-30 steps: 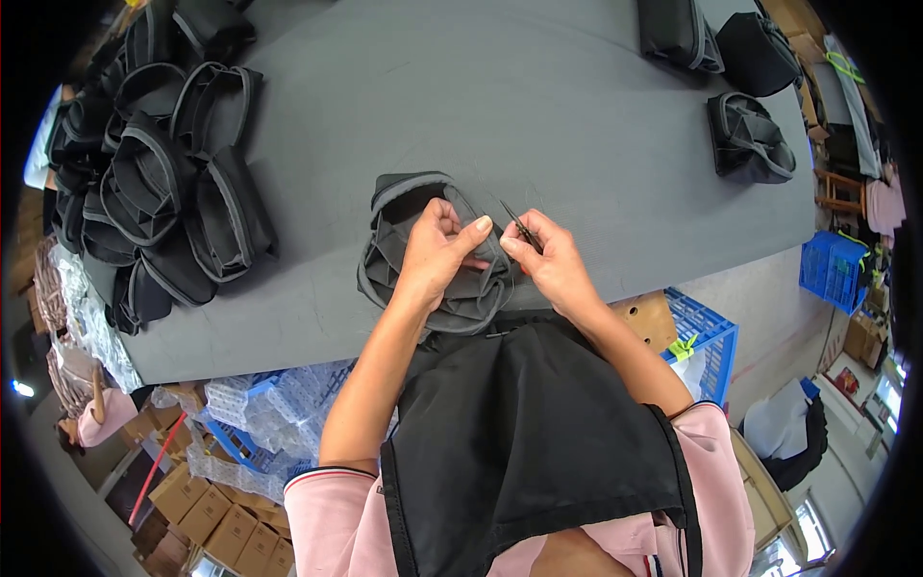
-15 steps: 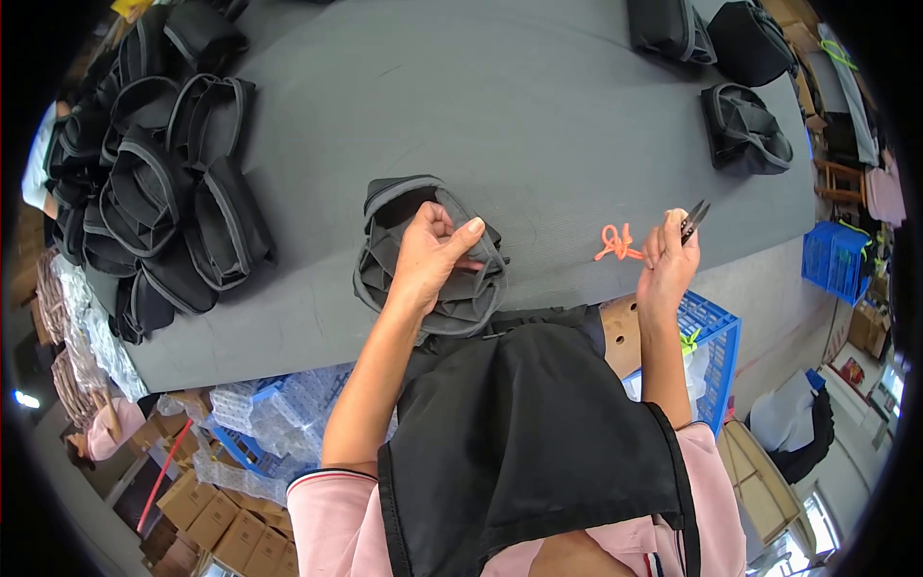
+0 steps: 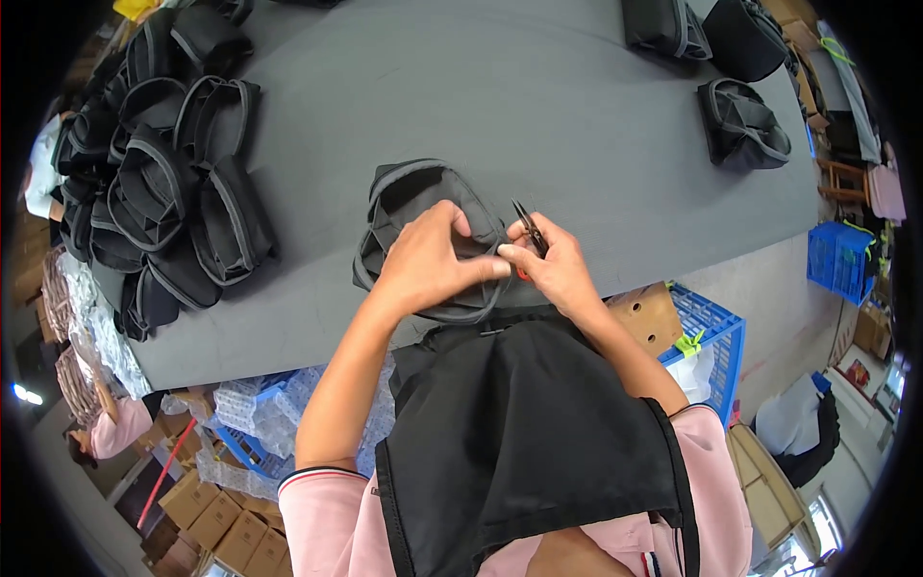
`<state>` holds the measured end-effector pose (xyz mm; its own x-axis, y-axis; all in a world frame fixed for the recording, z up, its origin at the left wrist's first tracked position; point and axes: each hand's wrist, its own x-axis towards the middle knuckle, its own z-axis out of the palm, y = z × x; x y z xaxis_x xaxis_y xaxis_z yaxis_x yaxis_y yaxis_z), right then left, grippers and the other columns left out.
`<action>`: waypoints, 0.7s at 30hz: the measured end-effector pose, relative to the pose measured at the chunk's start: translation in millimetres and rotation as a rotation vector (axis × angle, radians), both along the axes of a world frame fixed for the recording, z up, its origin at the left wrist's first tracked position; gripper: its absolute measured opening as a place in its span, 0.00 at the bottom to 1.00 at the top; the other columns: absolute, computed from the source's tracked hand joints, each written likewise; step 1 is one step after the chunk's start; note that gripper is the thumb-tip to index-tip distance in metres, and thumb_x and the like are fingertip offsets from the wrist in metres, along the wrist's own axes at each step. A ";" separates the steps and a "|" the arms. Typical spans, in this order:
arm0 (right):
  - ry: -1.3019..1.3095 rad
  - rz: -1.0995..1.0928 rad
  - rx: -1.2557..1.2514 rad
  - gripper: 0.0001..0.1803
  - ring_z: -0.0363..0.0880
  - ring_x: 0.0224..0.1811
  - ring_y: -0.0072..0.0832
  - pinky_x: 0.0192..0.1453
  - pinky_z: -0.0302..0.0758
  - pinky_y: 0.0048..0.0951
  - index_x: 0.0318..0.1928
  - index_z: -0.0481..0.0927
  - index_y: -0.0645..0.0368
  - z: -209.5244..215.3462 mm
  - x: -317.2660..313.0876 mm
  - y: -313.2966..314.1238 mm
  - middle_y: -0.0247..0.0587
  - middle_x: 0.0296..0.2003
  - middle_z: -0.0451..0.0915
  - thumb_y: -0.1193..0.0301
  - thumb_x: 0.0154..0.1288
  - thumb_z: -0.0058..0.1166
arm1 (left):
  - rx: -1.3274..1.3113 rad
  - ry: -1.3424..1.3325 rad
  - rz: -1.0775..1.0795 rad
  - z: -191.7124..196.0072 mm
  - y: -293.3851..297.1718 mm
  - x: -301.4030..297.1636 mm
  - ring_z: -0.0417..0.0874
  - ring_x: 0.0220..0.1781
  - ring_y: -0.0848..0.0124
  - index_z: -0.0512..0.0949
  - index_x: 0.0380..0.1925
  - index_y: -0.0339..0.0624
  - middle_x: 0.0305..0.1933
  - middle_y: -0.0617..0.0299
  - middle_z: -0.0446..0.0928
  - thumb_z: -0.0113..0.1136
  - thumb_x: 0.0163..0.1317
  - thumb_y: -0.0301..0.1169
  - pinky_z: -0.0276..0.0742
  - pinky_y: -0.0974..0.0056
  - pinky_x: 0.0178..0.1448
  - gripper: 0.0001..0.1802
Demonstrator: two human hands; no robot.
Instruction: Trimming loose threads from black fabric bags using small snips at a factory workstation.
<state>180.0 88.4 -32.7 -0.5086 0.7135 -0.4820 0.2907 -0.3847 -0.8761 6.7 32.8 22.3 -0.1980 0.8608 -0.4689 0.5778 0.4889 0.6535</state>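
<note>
Nearest, a black apron (image 3: 538, 442) hangs over a pink shirt (image 3: 332, 519). Just beyond it, the black bag (image 3: 409, 197) sits at the near edge of the grey table (image 3: 577, 115), its mouth facing up. The left hand (image 3: 428, 264) curves over it, thumb spread wide from the fingers and reaching the bag's right rim; whether it grips the cloth, I cannot tell. The right hand (image 3: 558, 269) is closed around small scissors (image 3: 529, 229), blades pointing away, its thumb beside that rim. Farther off, many black bags (image 3: 154, 183) lie heaped at left, and 3 others (image 3: 745, 125) at far right.
</note>
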 end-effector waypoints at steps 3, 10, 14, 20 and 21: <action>-0.009 0.006 0.008 0.10 0.64 0.25 0.14 0.30 0.65 0.19 0.31 0.74 0.63 -7.4 -2.9 -0.4 0.28 0.21 0.71 0.71 0.54 0.61 | -0.027 0.190 -0.180 -0.4 -2.3 8.3 0.73 0.45 0.56 0.72 0.30 0.33 0.40 0.51 0.72 0.68 0.40 0.44 0.68 0.57 0.50 0.26; -0.045 -0.025 0.248 0.06 0.62 0.18 0.11 0.23 0.61 0.16 0.30 0.75 0.61 -16.4 -8.4 -5.0 0.24 0.19 0.69 0.75 0.56 0.60 | 0.165 0.375 -0.276 -31.4 -0.9 18.9 0.78 0.38 0.53 0.76 0.22 0.29 0.31 0.44 0.77 0.53 0.46 0.27 0.75 0.54 0.43 0.09; -0.114 -0.069 -0.062 0.08 0.72 0.27 0.15 0.32 0.68 0.19 0.32 0.76 0.62 -6.6 -3.7 -6.0 0.31 0.24 0.75 0.74 0.53 0.61 | 0.116 0.345 -0.304 -39.0 8.9 9.5 0.79 0.38 0.51 0.75 0.23 0.29 0.31 0.43 0.77 0.55 0.49 0.28 0.75 0.53 0.43 0.10; 0.010 -0.174 -0.033 0.10 0.74 0.30 0.17 0.39 0.71 0.20 0.34 0.76 0.65 -26.3 -5.1 -14.6 0.31 0.26 0.78 0.74 0.53 0.61 | -0.027 0.151 -0.237 -34.3 19.5 6.0 0.78 0.36 0.46 0.74 0.25 0.28 0.29 0.42 0.76 0.59 0.55 0.35 0.73 0.50 0.40 0.16; -0.001 -0.192 -0.037 0.09 0.74 0.30 0.16 0.38 0.71 0.19 0.34 0.77 0.65 -26.4 -7.7 -13.9 0.31 0.26 0.78 0.75 0.53 0.61 | 0.066 0.176 -0.208 -40.3 17.5 7.2 0.77 0.33 0.44 0.72 0.22 0.28 0.25 0.40 0.74 0.59 0.56 0.37 0.71 0.50 0.38 0.18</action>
